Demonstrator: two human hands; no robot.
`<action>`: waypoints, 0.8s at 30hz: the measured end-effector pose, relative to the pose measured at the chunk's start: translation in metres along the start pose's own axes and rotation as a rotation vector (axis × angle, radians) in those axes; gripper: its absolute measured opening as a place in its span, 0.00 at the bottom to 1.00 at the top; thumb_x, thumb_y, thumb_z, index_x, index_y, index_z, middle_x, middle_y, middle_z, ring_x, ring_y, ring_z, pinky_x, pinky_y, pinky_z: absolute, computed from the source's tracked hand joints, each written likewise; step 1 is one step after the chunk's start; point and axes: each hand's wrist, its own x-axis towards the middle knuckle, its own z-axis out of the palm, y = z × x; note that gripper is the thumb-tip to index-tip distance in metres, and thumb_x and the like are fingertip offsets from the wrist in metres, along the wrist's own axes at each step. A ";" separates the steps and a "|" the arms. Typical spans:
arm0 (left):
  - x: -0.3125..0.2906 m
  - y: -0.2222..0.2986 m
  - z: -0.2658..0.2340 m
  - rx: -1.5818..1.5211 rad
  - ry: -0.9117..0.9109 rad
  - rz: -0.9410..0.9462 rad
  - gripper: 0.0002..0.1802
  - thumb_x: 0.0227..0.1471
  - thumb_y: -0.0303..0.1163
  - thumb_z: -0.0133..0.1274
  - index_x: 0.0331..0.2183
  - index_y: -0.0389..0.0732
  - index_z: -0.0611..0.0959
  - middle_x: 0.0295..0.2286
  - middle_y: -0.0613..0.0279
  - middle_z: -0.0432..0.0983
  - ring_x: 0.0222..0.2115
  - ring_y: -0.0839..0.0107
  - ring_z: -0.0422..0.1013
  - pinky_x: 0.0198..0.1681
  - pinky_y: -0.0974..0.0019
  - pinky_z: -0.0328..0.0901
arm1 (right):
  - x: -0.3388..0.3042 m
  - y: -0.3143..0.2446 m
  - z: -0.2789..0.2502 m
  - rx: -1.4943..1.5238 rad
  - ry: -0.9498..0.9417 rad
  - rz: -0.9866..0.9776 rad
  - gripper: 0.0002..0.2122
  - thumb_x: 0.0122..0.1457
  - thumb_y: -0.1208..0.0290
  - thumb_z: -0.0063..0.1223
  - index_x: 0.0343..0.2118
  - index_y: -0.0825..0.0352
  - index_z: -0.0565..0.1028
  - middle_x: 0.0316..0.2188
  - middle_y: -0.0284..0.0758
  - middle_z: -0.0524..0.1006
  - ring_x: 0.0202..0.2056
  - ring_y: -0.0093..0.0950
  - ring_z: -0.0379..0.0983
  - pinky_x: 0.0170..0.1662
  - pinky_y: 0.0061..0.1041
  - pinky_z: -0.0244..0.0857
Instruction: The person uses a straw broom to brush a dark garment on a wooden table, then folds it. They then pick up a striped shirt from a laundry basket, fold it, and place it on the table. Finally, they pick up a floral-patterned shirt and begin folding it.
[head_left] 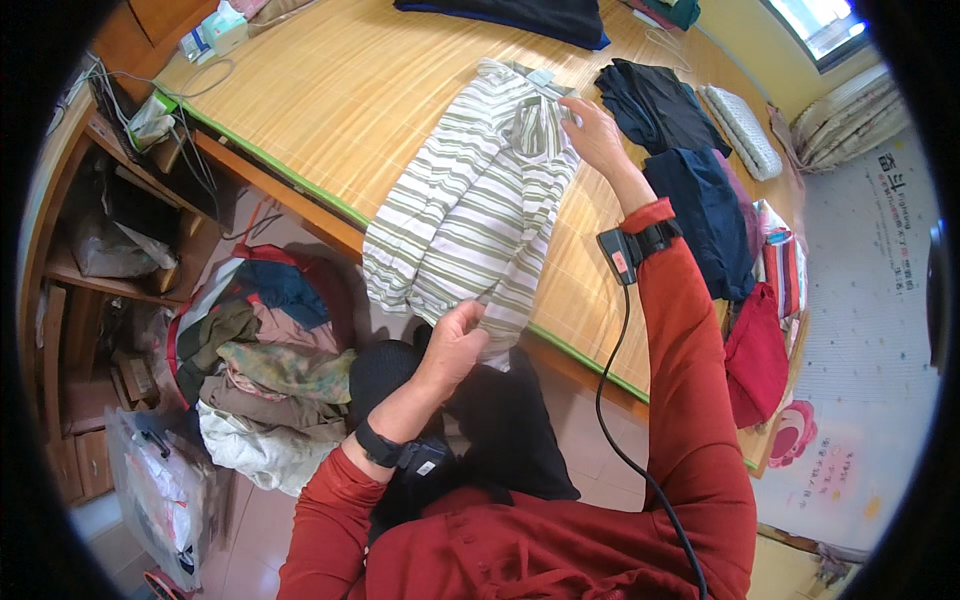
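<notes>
A white and olive-green striped shirt [480, 200] lies lengthwise over the mat-covered bed, its collar at the far end and its sleeves folded in over the body. The lower end hangs past the bed's near edge. My left hand [455, 345] is closed on the shirt's hem at that end. At the far right corner, beside the collar, my right hand [597, 138] pinches the cloth between thumb and fingers. Some of the fingertips are hidden by the fabric.
Dark folded clothes [700, 215], a red garment [755, 355] and a white folded piece [740, 130] line the bed's right side. A black and blue pile [510, 15] lies at the far edge. On the floor at left stands a basket heaped with clothes [270, 370], beside open shelves [120, 270].
</notes>
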 end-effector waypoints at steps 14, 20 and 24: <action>-0.018 0.040 0.023 0.906 0.128 0.688 0.19 0.50 0.15 0.53 0.45 0.41 0.80 0.44 0.51 0.81 0.37 0.39 0.79 0.39 0.43 0.74 | -0.024 -0.046 0.016 -0.324 -0.277 0.197 0.22 0.57 0.44 0.67 0.37 0.62 0.88 0.42 0.45 0.85 0.49 0.46 0.82 0.52 0.44 0.75; -0.015 0.025 0.008 0.797 0.167 0.601 0.18 0.51 0.17 0.52 0.45 0.37 0.82 0.40 0.50 0.82 0.36 0.42 0.81 0.39 0.47 0.74 | -0.007 -0.039 0.026 0.083 -0.088 0.349 0.13 0.58 0.54 0.64 0.32 0.60 0.89 0.32 0.41 0.89 0.38 0.43 0.87 0.44 0.41 0.79; -0.003 0.010 -0.029 0.675 0.213 0.107 0.15 0.53 0.20 0.52 0.43 0.34 0.84 0.32 0.50 0.82 0.30 0.60 0.81 0.37 0.57 0.73 | -0.007 -0.024 0.033 0.348 -0.222 0.438 0.15 0.64 0.52 0.63 0.38 0.59 0.89 0.33 0.40 0.89 0.38 0.40 0.87 0.46 0.39 0.79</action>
